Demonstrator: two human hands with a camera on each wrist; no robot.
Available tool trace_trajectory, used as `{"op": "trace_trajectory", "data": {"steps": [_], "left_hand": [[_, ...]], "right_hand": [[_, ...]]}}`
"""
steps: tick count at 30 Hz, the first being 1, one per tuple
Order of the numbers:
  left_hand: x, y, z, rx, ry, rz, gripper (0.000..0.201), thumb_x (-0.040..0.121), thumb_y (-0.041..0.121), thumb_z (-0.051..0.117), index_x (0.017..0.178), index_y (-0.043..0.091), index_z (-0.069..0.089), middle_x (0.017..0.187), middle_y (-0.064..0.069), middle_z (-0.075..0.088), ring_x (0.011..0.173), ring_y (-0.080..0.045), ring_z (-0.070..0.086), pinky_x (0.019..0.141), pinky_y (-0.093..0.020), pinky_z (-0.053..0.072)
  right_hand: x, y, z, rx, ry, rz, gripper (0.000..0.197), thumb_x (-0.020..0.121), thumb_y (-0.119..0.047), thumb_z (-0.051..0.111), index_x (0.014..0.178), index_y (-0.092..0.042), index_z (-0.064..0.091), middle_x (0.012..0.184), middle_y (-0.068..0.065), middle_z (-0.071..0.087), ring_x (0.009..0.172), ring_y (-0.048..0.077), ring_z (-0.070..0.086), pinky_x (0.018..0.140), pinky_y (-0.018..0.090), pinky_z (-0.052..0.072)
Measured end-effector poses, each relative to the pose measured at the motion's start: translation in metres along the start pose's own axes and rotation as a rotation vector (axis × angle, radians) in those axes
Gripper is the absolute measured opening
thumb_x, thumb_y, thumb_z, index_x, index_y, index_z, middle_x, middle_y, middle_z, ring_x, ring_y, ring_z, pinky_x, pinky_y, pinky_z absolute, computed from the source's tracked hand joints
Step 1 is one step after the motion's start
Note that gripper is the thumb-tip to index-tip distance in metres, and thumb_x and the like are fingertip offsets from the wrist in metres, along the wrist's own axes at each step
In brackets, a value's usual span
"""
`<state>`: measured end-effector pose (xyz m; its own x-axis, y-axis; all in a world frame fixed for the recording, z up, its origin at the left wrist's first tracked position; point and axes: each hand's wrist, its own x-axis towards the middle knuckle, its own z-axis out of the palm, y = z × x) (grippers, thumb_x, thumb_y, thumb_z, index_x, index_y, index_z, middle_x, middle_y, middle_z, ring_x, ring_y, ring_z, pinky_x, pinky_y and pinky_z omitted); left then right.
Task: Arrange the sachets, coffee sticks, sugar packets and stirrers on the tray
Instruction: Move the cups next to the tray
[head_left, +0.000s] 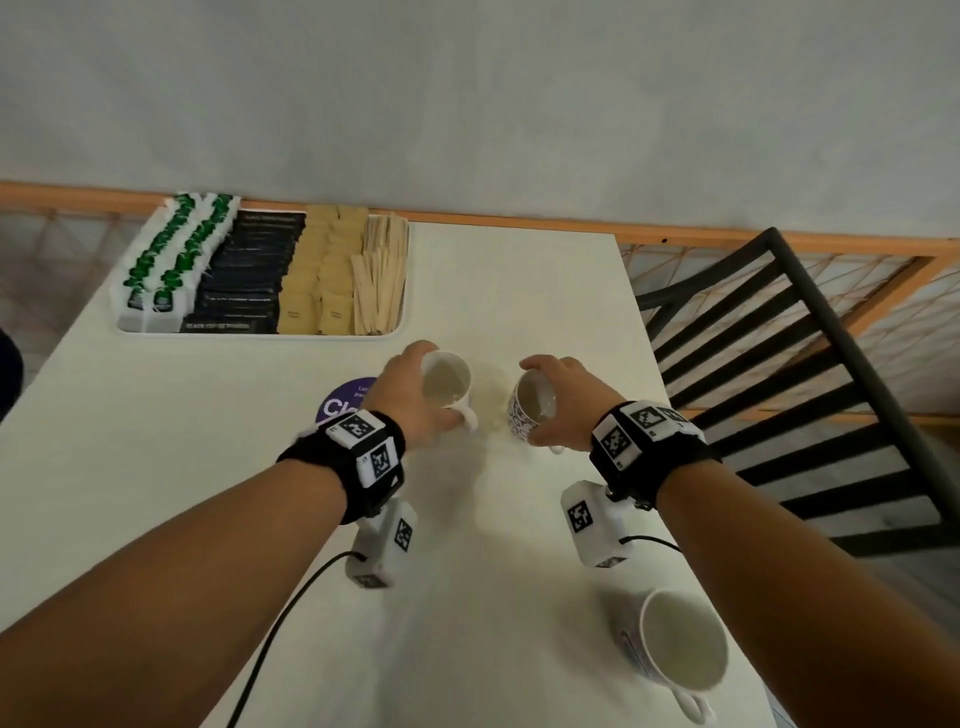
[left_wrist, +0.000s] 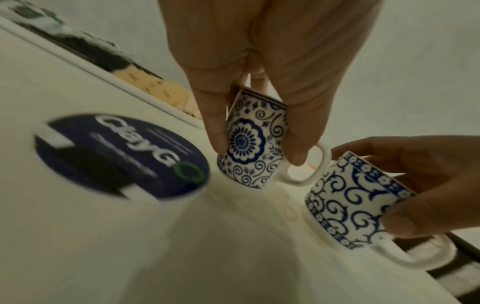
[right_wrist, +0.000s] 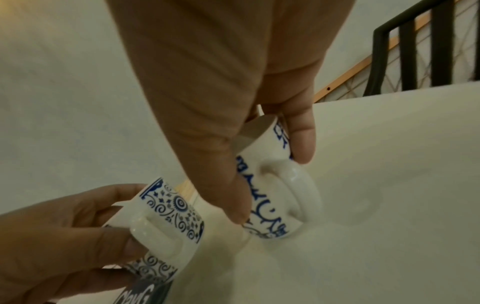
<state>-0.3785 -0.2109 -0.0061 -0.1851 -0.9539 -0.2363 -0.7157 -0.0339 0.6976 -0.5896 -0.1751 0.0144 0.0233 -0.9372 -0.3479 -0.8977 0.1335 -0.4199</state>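
White table (head_left: 208, 467); tray (head_left: 260, 332) at far edge; chair (head_left: 779, 364) beside.

White table (head_left: 519, 291), black slatted chair (head_left: 810, 395), pale wall (head_left: 467, 104)

Two bare forearms are seen, no sleeves worn. A black strap (head_left: 363, 467) is wrapped around the left wrist, topped by white blocks printed with black-and-white square markers. A white camera box (head_left: 382, 548) is hung beneath it, with a black cable (head_left: 280, 613) trailing. The right wrist band (head_left: 654, 447) is matched, with its own marked white box (head_left: 597, 522) and thin cable.
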Motion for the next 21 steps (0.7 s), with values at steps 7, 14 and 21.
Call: {"op": "trace_trajectory", "data": {"steps": [7,14,21], "left_hand": [[0.028,-0.038,-0.052,-0.041,0.069,-0.039,0.083,0.065,0.025,0.085,0.135,0.023,0.040,0.124,0.001,0.052,0.108,-0.018,0.050,0.088,-0.029,0.041],[0.043,-0.058,-0.058,-0.060,0.069,-0.031,0.085,0.061,0.029,0.086,0.133,0.027,0.041,0.125,0.001,0.050,0.111,-0.020,0.051,0.093,-0.035,0.045],[0.049,-0.061,-0.053,-0.033,0.041,-0.025,0.088,0.059,0.034,0.087,0.132,0.031,0.039,0.127,0.003,0.049,0.113,-0.021,0.051,0.094,-0.038,0.045]], "right_hand": [[0.057,-0.051,0.007,-0.010,0.000,-0.053,0.092,0.067,-0.017,0.077,0.142,-0.030,0.026,0.135,0.002,0.040,0.100,0.025,0.058,0.070,0.030,0.049],[0.082,-0.069,0.012,-0.025,-0.043,-0.085,0.092,0.069,-0.017,0.075,0.144,-0.031,0.024,0.142,0.001,0.035,0.108,0.026,0.055,0.078,0.033,0.053],[0.069,-0.049,-0.001,-0.025,-0.001,0.049,0.103,0.059,-0.035,0.086,0.141,-0.025,0.026,0.137,0.001,0.043,0.117,0.021,0.052,0.095,0.037,0.046]]}}
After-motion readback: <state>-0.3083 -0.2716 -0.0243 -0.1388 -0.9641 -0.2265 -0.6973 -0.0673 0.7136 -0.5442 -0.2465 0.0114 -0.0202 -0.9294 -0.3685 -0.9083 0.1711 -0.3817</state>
